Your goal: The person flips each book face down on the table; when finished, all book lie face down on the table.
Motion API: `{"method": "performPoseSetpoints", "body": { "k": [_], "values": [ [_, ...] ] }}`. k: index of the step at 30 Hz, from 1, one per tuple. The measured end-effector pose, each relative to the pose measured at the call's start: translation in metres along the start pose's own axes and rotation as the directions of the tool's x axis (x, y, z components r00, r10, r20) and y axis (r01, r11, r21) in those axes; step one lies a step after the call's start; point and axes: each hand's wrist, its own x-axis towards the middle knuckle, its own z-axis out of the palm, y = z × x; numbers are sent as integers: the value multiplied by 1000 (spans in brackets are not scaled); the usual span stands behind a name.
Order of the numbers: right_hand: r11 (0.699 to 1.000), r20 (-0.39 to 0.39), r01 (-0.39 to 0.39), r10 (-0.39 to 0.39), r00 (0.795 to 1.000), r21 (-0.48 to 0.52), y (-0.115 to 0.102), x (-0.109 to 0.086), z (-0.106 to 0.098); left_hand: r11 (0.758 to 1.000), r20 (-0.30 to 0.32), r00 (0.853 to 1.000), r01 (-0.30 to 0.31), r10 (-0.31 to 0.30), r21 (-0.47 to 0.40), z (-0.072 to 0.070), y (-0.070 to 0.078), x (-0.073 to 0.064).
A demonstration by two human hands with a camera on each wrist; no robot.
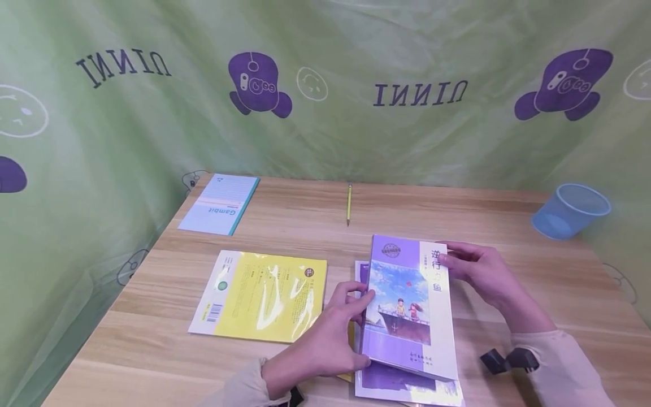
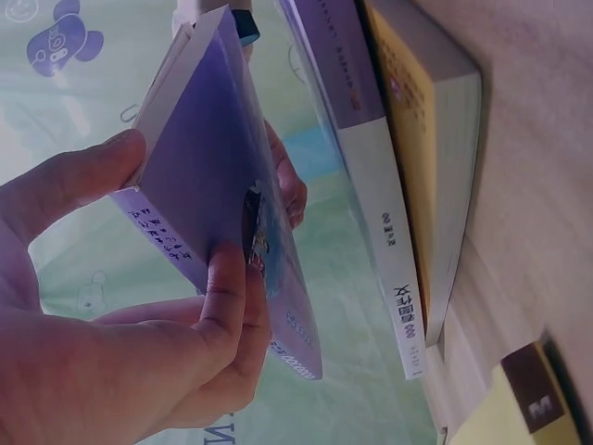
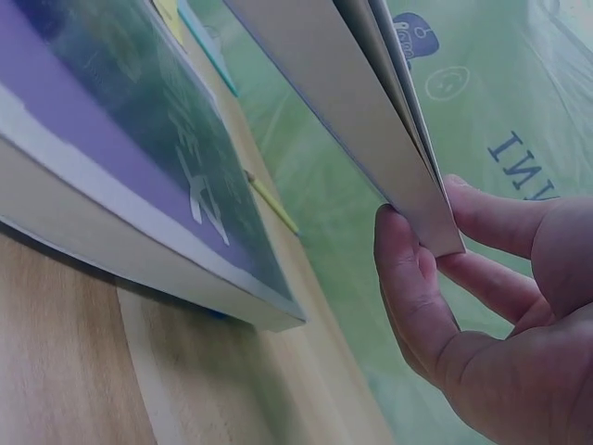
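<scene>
Both hands hold a paperback book (image 1: 399, 308) with a purple and white cover and a ship picture, tilted above other books. My left hand (image 1: 325, 336) grips its left, spine side; in the left wrist view the thumb is at a corner and the fingers lie along the cover. At the upper right, my right hand (image 1: 480, 271) pinches a corner by the page edges (image 3: 408, 176). Underneath lies another purple and white book (image 1: 396, 380), mostly covered. Below that, the left wrist view shows an orange-yellow book (image 2: 417, 102).
Left of the hands, a glossy yellow book (image 1: 272, 297) lies flat. A light blue notebook (image 1: 221, 203) is at the back left, and a yellow-green pencil (image 1: 348, 203) at the back middle. A blue mesh bin (image 1: 567, 212) stands back right, before the green curtain (image 1: 335, 141).
</scene>
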Motion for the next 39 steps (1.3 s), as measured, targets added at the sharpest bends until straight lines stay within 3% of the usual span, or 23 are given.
{"method": "performPoseSetpoints", "body": {
  "k": [8,14,29,39],
  "values": [
    [994,25,16,-19,1000,111,-2,-2,3,1000,0,1000,5,-5,-13,-4,1,-3],
    [983,28,26,-31,999,180,-4,-2,5,1000,-13,1000,-24,24,-9,-7,1,-2],
    [979,27,28,-34,999,204,-17,1,12,997,-52,996,-73,71,-38,-18,6,-4],
    [951,24,39,-49,999,308,-24,3,14,994,-83,993,-93,89,-51,-22,6,-5]
  ]
}}
